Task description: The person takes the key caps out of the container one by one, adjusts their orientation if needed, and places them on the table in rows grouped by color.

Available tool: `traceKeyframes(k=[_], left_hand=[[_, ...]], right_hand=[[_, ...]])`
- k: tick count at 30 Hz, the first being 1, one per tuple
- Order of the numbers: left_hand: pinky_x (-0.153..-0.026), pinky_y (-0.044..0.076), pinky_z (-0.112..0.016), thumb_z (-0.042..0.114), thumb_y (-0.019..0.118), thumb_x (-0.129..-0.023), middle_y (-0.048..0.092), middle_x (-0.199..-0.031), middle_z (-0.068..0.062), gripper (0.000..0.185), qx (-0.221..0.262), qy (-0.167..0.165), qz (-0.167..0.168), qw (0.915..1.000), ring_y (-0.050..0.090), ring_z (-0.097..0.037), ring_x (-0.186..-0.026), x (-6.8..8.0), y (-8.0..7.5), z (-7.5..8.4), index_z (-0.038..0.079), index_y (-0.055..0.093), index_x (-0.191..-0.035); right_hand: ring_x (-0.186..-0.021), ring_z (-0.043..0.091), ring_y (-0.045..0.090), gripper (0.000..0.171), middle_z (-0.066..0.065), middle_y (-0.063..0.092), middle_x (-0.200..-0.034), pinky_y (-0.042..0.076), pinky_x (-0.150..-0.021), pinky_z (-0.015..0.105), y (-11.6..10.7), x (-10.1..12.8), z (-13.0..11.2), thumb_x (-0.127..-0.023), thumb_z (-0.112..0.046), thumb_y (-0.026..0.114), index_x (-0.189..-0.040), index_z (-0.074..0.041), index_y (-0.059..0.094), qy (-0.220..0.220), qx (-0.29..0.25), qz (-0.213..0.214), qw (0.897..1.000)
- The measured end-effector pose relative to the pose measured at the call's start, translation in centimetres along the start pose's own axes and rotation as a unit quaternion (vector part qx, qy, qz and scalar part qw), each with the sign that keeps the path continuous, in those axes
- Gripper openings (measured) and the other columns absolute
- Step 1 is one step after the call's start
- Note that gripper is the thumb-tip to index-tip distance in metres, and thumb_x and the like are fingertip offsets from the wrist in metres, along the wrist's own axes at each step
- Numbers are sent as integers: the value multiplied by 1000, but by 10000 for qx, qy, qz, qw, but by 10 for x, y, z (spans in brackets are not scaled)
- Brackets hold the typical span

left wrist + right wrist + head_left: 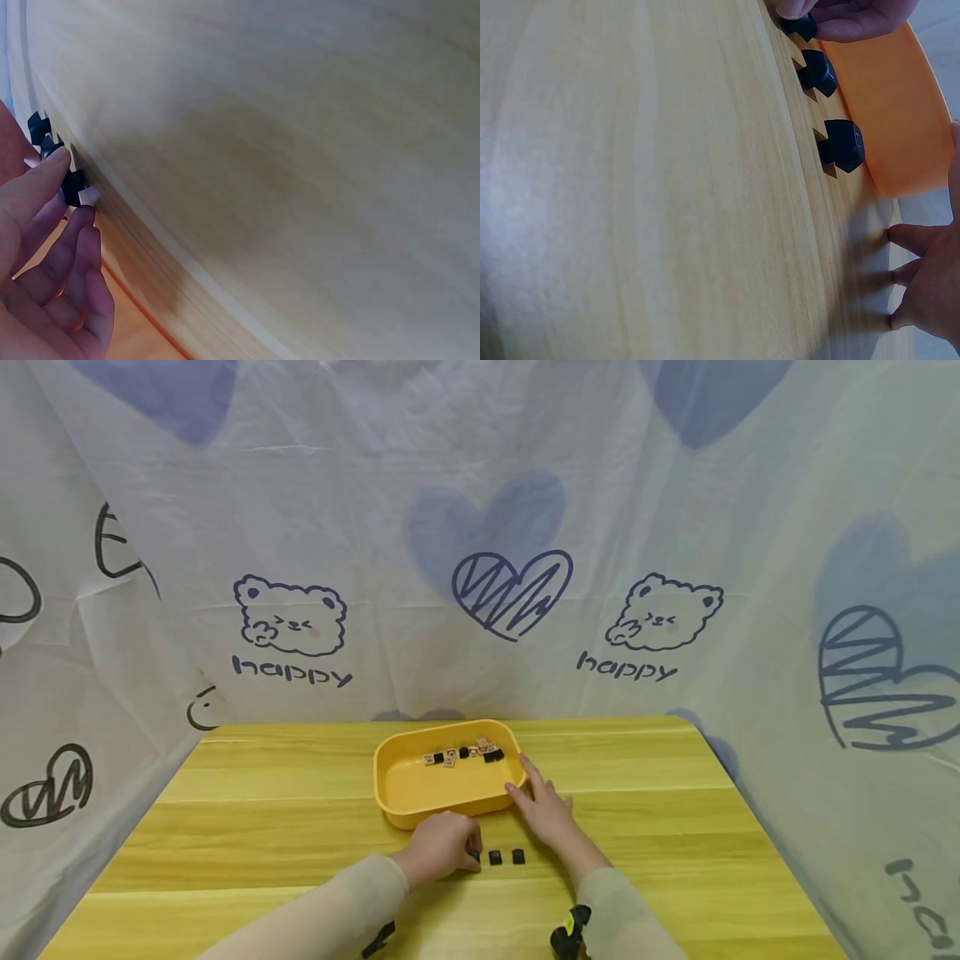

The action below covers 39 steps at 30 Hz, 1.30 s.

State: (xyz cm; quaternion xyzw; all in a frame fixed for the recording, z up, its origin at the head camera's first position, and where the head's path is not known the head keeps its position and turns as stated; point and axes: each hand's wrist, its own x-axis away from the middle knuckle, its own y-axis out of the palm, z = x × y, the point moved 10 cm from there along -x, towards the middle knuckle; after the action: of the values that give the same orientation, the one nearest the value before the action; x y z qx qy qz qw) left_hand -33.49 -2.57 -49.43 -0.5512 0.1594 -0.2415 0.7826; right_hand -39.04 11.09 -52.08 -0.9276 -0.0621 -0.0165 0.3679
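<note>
- The worktop (262,802) is pale yellow wood with long grain bands, and it fills most of both wrist views.
- A white cloth backdrop (480,527) printed with blue hearts, bears and the word "happy" closes in the far edge and both sides.
- A yellow tray (420,781) sits near the middle of the worktop, with a scatter of small black and tan pieces (465,753) along its far wall.
- Three small black caps lie in a row on the worktop just in front of the tray: the left cap (476,857), the middle cap (495,857) and the right cap (518,857).
- The left hand (442,846) has a curled grip, its fingertips pinching the left cap.
- The right hand (543,806) lies flat and relaxed on the worktop, its fingers straight and touching the tray's near right corner; it holds nothing.
- The left cap is mostly hidden under the fingers.
- The tray pieces are too small to identify.
- Dark straps at the sleeves are cut off by the bottom edge.
</note>
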Motion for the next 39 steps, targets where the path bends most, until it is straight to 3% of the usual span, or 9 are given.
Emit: traceKeyframes(k=[13, 19, 28, 39], left_hand=[[-60, 46, -23, 31, 89, -67, 60, -69, 16, 24, 102, 12, -30, 9999, 52, 0, -61, 2, -10, 2, 20, 71, -79], [-61, 48, -24, 30, 88, -70, 64, -71, 12, 25, -31, 222, 120, 9997, 54, -1, -62, 1, -27, 9, 16, 74, -85], [-65, 49, -26, 26, 88, -72, 66, -75, 8, 26, -87, 373, 120, 9992, 55, -5, -65, -9, -56, 17, 14, 74, -90], [-73, 52, -29, 31, 84, -77, 69, -88, 3, 31, -143, 457, -224, 9986, 60, -8, -75, -26, -83, 15, 15, 73, -101]], right_hand=[[-138, 51, 21, 66, 19, 35, -151, -5, -106, 69, -2, 0, -1, -101, -49, 45, -157, -28, 17, -32, 34, -5, 10000], [-139, 51, 20, 66, 19, 35, -151, -5, -106, 70, -1, -1, -1, -101, -50, 44, -157, -29, 17, -49, 49, -8, 10000], [-139, 50, 19, 76, 19, 35, -151, -5, -106, 68, -1, 0, 0, -94, -68, 36, -157, -30, 17, -15, 39, -50, 10000], [-138, 52, 21, 67, 20, 37, -150, -5, -105, 70, -1, 1, -1, -100, -52, 44, -157, -28, 18, -49, 24, -32, 10000]])
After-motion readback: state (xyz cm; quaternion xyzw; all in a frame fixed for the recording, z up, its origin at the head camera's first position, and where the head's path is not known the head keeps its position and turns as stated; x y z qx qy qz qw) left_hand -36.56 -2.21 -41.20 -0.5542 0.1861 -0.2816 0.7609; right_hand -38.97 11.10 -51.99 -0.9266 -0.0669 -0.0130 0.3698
